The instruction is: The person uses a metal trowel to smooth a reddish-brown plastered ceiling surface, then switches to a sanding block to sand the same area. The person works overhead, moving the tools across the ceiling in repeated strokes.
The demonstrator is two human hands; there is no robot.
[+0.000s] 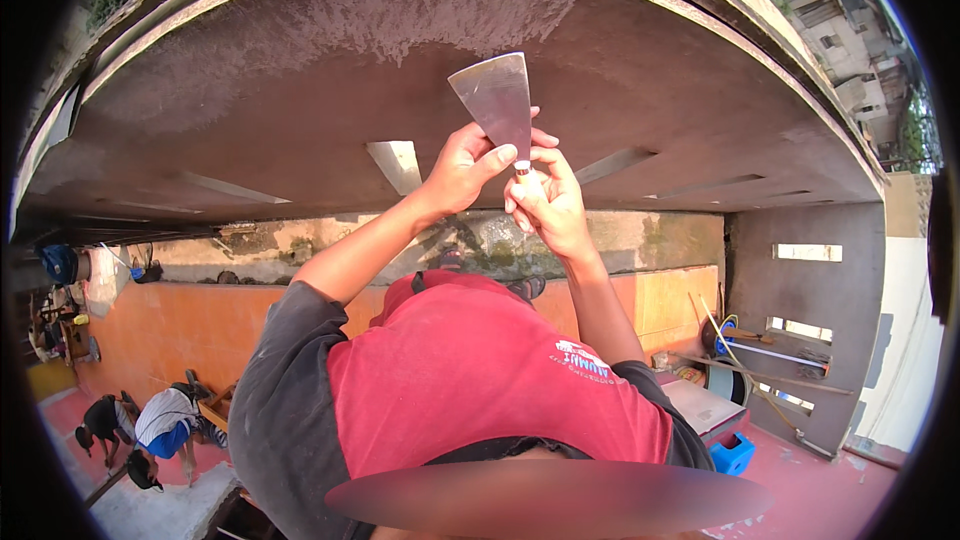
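Note:
A putty knife (502,102) with a wide, flaring metal blade is held up in front of me, its broad edge pointing away. My left hand (465,172) pinches the lower part of the blade, thumb on the near face and fingers behind. Around the short handle close the fingers of my right hand (552,208), just below a shiny collar; most of the handle is hidden. Beyond the blade stands a dark brownish-grey wall (310,90) with a rough, lighter patch along its top. The knife appears to be apart from the wall.
Slots (396,166) pierce the wall. Orange tiled floor (200,315) runs behind me. At the right, long poles (735,360) lean beside a blue plastic stool (733,454). Two people (165,420) bend over at the lower left.

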